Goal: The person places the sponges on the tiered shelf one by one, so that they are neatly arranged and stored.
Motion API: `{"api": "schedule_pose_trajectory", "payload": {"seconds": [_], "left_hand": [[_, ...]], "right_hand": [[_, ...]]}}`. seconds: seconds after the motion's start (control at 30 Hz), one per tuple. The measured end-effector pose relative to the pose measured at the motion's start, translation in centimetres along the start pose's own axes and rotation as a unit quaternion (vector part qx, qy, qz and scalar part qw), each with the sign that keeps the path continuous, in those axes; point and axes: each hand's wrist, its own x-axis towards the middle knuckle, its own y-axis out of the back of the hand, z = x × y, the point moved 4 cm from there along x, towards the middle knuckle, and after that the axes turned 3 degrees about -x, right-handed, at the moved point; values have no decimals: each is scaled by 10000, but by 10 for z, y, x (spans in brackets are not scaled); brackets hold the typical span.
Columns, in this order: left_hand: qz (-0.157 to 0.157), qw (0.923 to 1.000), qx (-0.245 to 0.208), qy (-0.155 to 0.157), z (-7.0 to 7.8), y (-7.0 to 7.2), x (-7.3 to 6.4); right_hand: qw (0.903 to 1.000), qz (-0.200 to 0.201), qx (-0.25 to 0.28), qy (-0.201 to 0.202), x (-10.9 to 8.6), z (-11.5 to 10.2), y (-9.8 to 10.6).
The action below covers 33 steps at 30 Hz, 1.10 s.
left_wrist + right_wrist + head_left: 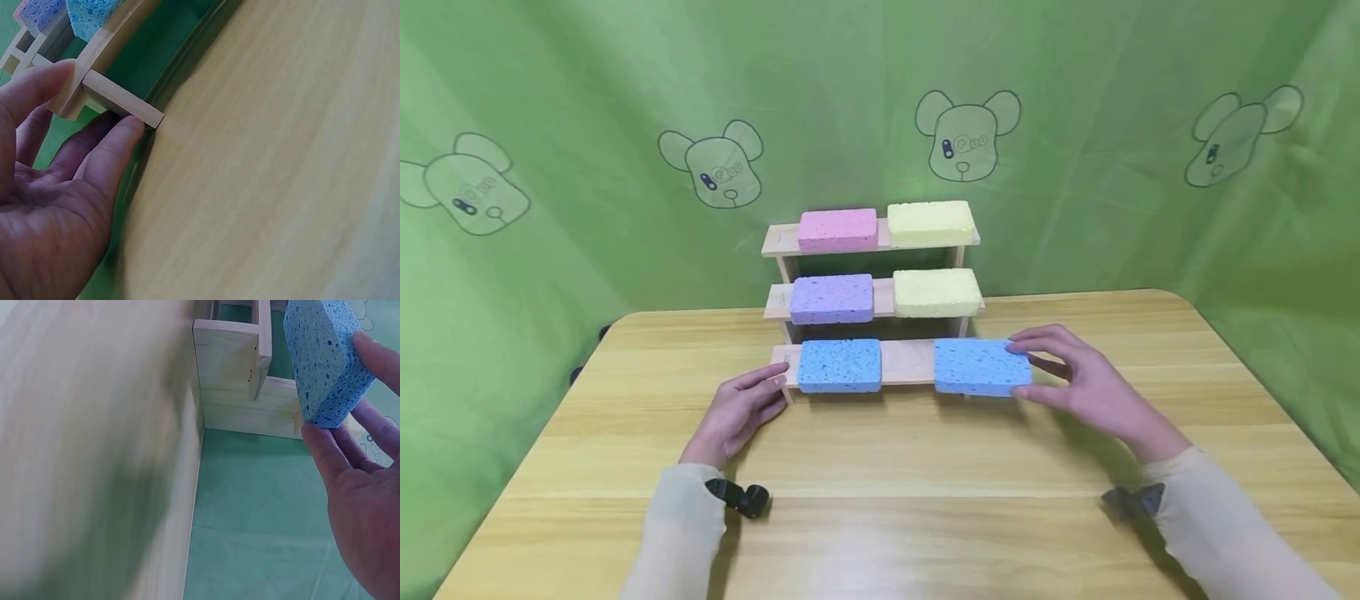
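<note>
A three-step wooden rack [907, 362] stands on the table against the green backdrop. My left hand [735, 414] holds the left end of its lowest step; in the left wrist view the thumb lies on the step's end and the fingers reach to the rack's leg [125, 100]. With thumb and fingers, my right hand [1082, 382] pinches the right end of a blue sponge [981, 367]. That sponge overlaps the right end of the lowest step in the head view, and shows tilted above it in the right wrist view. Another blue sponge [839, 366] lies on the left of that step.
The middle step carries a purple sponge [832, 298] and a pale yellow sponge [936, 292]. On the top step lie a pink sponge [838, 230] and another yellow sponge [929, 223]. Bare wooden table [910, 500] extends in front of the rack; a green curtain [850, 100] hangs behind.
</note>
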Motion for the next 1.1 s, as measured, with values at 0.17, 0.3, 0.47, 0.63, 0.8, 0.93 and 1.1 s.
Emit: {"api": "schedule_pose_trajectory", "payload": {"seconds": [0.17, 0.3, 0.47, 0.63, 0.8, 0.93, 1.1], "left_hand": [[-26, 10000, -47, 56, -4, 0, 1], [-40, 10000, 3, 20, -4, -1, 1], [-53, 10000, 50, 44, -3, -2, 1], [-58, 10000, 37, 3, -1, -2, 1], [-32, 10000, -6, -28, 2, 0, 0], [-17, 10000, -25, -18, 2, 1, 0], [-39, 10000, -77, -8, 2, 1, 0]], "right_hand": [[10000, 10, -14, -25, 2, 1, -1], [10000, -19, 72, -48, 4, 2, -4], [9998, -67, 74, -166, 6, 6, -8], [9998, -80, 98, -145, 10, 7, -13], [9996, -114, 237, 54, 17, 6, -21], [9995, -134, 283, 52, 20, 6, -26], [9998, -169, 106, -50, 22, 7, -31]]}}
